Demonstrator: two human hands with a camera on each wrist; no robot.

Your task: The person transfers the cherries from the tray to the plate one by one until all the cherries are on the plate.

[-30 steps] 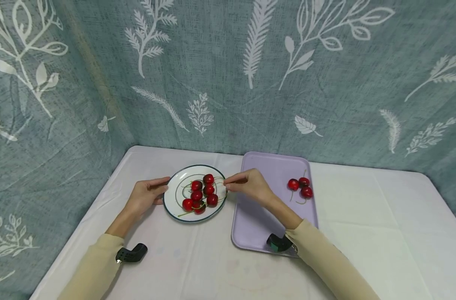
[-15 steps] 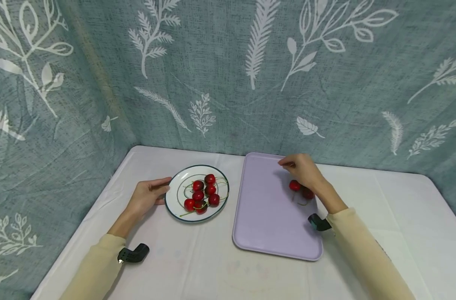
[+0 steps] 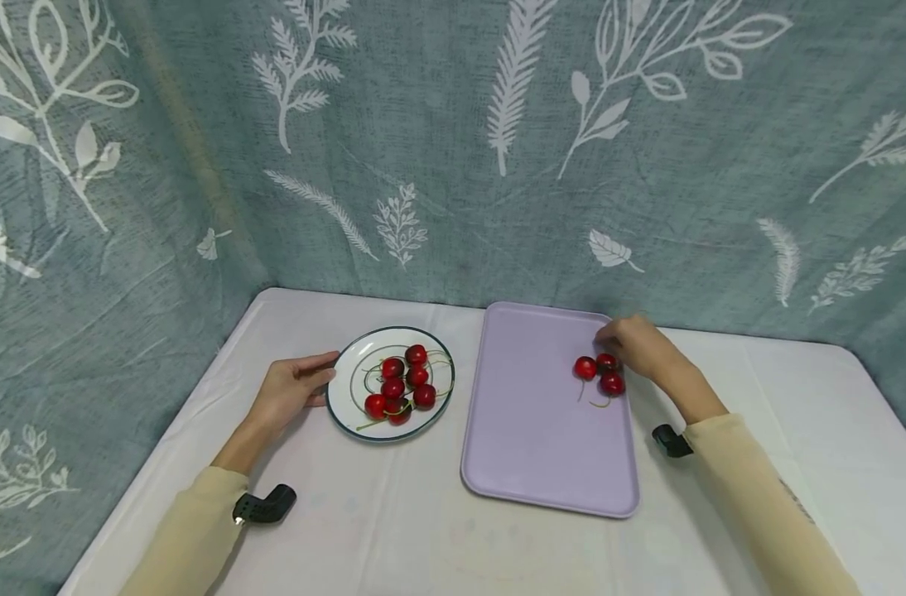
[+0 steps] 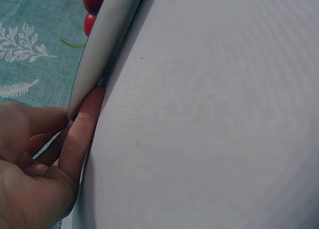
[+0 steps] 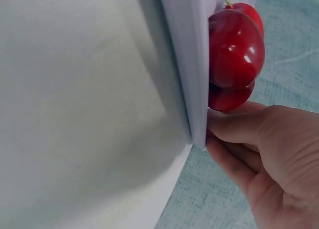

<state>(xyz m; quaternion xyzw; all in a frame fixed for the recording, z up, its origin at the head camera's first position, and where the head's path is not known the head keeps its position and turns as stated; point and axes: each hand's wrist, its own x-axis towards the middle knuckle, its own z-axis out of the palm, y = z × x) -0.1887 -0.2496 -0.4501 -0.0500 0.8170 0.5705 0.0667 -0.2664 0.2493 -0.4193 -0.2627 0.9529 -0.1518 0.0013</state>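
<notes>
Right fingers (image 3: 609,333) moved beside cherries (image 3: 611,383) (on tray (image 3: 535,447)).

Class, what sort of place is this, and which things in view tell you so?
Perhaps a staged filming corner rather than a kitchen: leaf-patterned cloth hangs behind a white-covered table, and black wrist-worn devices look like cameras.
</notes>
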